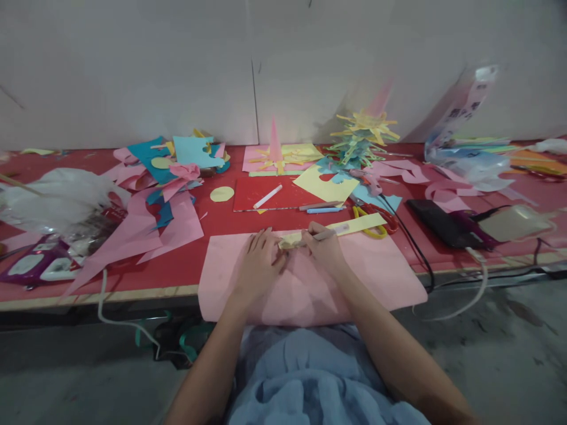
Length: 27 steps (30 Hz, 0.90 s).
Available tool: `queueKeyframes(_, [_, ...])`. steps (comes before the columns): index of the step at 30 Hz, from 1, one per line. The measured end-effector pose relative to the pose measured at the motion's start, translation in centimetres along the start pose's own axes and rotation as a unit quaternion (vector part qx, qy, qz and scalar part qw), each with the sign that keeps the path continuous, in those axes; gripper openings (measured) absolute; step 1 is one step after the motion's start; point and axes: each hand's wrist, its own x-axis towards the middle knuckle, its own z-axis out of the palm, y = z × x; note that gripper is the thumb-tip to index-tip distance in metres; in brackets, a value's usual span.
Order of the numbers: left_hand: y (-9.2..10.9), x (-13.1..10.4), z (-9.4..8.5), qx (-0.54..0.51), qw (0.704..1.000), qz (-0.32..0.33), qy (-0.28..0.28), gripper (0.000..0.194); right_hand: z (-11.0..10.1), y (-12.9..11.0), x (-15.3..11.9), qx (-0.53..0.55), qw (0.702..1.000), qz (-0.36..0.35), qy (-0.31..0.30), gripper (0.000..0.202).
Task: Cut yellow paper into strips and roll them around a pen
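Observation:
A large sheet of pink paper (367,277) lies in front of me and hangs over the table's front edge. On it rests a narrow yellow paper strip (363,223), slanting up to the right. My left hand (262,257) lies flat with its fingers out, the thumb side at the strip's left end. In my right hand (323,245) is a slim greyish pen (325,234), held in a writing grip over the strip. The pen's tip is too small to make out.
Behind the sheet are yellow-handled scissors (374,229), a red board (243,195) with a white marker (268,196), and a pink glue gun (368,180). Paper cone trees (365,136) stand at the back. Paper scraps (177,218) lie left, a black power bank (436,221) right.

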Motion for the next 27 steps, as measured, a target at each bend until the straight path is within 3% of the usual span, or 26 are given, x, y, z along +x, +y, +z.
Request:
queueKeyframes(14, [0.0,0.0,0.1,0.002,1.000,0.000,0.002,0.023,0.1,0.1,0.1,0.011,1.000,0.007,0.016,0.029])
queueKeyframes(20, [0.0,0.1,0.0,0.007,1.000,0.002,-0.005,0.025,0.2,-0.4,-0.1,0.003,0.999,-0.010,0.050,0.030])
queueKeyframes(27, [-0.1,0.0,0.2,0.014,1.000,0.005,-0.005,0.027,0.2,0.7,0.2,-0.002,0.999,-0.004,0.051,0.027])
